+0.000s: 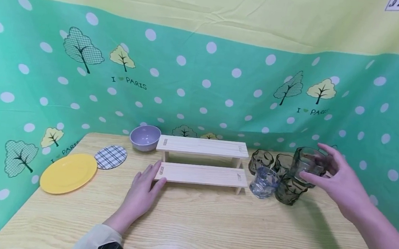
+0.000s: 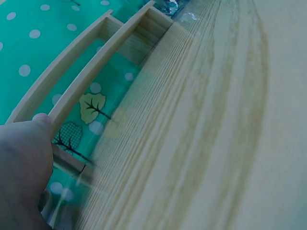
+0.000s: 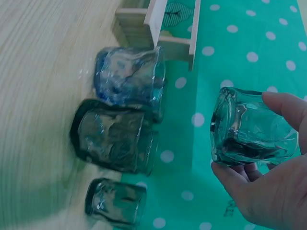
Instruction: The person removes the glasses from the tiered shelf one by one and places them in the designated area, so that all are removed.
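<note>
My right hand (image 1: pixel 343 184) holds a smoky grey drinking glass (image 1: pixel 308 162) raised above the other glasses, thumb on one side and fingers on the other. In the right wrist view this glass (image 3: pixel 254 129) is see-through, with wavy walls. Below it stand several glasses: a bluish one (image 1: pixel 264 183), a dark one (image 1: pixel 289 191) and others behind. My left hand (image 1: pixel 141 193) rests at the left end of a two-step wooden shelf (image 1: pixel 201 175), index finger along the end and thumb at the front edge. In the left wrist view the thumb touches the shelf's rail (image 2: pixel 91 72); the other fingers are hidden.
Left of the shelf sits a purple bowl (image 1: pixel 145 138). A checked round mat (image 1: pixel 110 157) and a yellow plate (image 1: pixel 68 173) lie farther left on the wood-grain table (image 1: pixel 203 226). A green dotted cloth (image 1: pixel 197 71) hangs behind the table and along its sides.
</note>
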`<state>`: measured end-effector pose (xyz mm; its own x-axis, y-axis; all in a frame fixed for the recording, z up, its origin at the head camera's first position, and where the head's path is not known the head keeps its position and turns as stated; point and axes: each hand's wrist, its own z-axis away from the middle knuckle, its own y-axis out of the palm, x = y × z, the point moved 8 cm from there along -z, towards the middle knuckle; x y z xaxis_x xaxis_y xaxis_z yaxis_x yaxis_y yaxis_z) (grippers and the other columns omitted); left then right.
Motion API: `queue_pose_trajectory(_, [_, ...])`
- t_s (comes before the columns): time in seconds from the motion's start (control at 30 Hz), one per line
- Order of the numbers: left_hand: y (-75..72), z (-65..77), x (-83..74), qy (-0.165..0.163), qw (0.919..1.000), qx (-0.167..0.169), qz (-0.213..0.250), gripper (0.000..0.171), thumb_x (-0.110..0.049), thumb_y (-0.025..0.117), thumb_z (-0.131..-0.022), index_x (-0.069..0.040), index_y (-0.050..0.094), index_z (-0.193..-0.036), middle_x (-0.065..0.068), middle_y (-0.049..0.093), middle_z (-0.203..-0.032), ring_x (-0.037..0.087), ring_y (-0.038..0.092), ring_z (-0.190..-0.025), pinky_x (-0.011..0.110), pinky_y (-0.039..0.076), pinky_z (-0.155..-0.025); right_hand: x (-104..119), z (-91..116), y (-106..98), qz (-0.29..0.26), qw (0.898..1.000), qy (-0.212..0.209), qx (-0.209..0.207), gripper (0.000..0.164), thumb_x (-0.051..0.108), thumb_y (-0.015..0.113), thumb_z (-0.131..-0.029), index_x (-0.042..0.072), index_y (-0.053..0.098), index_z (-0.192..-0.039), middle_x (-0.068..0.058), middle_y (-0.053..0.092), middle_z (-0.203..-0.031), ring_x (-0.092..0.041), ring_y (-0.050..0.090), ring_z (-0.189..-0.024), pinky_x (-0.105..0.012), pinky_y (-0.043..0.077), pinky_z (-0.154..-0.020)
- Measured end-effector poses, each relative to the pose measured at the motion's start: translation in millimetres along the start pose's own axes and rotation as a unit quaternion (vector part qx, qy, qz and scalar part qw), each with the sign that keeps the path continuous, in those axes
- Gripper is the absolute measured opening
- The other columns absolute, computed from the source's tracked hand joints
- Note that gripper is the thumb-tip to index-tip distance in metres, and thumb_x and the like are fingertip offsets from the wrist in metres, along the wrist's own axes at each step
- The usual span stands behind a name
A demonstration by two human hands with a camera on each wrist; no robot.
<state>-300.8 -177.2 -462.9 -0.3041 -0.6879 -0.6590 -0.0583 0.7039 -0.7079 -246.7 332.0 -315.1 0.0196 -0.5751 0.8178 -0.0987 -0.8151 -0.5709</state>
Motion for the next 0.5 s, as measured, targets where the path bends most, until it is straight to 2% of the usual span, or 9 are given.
queue_pose_trajectory(0.03, [0.1, 0.1, 0.3, -0.001, 1.0000, 0.000, 0.001, 0.070, -0.039, 0.056, -0.117, -0.007, 0.031, -0.174, 0.021, 0.038, -0.174, 0.046, 0.028, -0.163, 0.068, 0.008, -0.134, -3, 1, -1, 0.001, 1.000, 0.002, 0.001, 0.111, 0.031, 0.087, -0.100, 0.033, 0.009, -0.179, -0.025, 0.032, -0.174, -0.049, 0.030, -0.159, -0.016, 0.047, -0.110])
queue_pose_trajectory(0.1, [0.5, 0.0, 1.0, -0.002, 1.0000, 0.002, 0.003, 0.070, -0.040, 0.056, -0.117, -0.007, 0.031, -0.174, 0.020, 0.037, -0.175, 0.045, 0.027, -0.164, 0.067, 0.008, -0.134, -10, 2, -5, 0.013, 1.000, 0.005, -0.006, 0.109, 0.032, 0.086, -0.100, 0.028, 0.012, -0.179, -0.023, 0.037, -0.170, -0.035, 0.042, -0.153, -0.003, 0.046, -0.087])
queue_pose_trajectory(0.2, [1.0, -0.4, 1.6, -0.004, 1.0000, 0.004, 0.004, 0.070, -0.040, 0.055, -0.117, -0.007, 0.031, -0.174, 0.020, 0.036, -0.175, 0.046, 0.027, -0.164, 0.067, 0.007, -0.134, -19, 4, -10, 0.018, 1.000, 0.011, -0.019, 0.106, 0.030, 0.087, -0.100, 0.021, 0.017, -0.179, -0.018, 0.046, -0.159, -0.012, 0.054, -0.129, -0.008, 0.050, -0.085])
queue_pose_trajectory(0.27, [1.2, -0.6, 1.6, -0.006, 1.0000, 0.007, 0.004, 0.070, -0.040, 0.055, -0.117, -0.007, 0.030, -0.175, 0.019, 0.036, -0.175, 0.046, 0.027, -0.164, 0.067, 0.006, -0.134, -26, 6, -14, 0.027, 0.999, 0.021, -0.030, 0.105, 0.032, 0.088, -0.099, 0.019, 0.021, -0.178, -0.013, 0.049, -0.152, 0.000, 0.051, -0.116, -0.012, 0.050, -0.085])
queue_pose_trajectory(0.37, [0.9, -0.9, 0.7, -0.003, 1.0000, 0.005, 0.002, 0.071, -0.040, 0.055, -0.117, -0.007, 0.030, -0.175, 0.020, 0.036, -0.175, 0.047, 0.027, -0.163, 0.068, 0.007, -0.134, -36, 9, -20, 0.036, 0.998, 0.038, -0.041, 0.105, 0.035, 0.088, -0.099, 0.018, 0.021, -0.178, -0.012, 0.049, -0.152, -0.010, 0.053, -0.120, -0.017, 0.051, -0.088])
queue_pose_trajectory(0.5, [0.6, -1.2, 1.0, 0.000, 1.0000, 0.002, -0.001, 0.071, -0.039, 0.056, -0.117, -0.006, 0.031, -0.174, 0.021, 0.037, -0.175, 0.048, 0.029, -0.163, 0.069, 0.008, -0.133, -47, 12, -24, 0.031, 0.997, 0.052, -0.043, 0.106, 0.036, 0.086, -0.100, 0.017, 0.017, -0.179, -0.018, 0.040, -0.162, -0.037, 0.042, -0.141, -0.043, 0.046, -0.120])
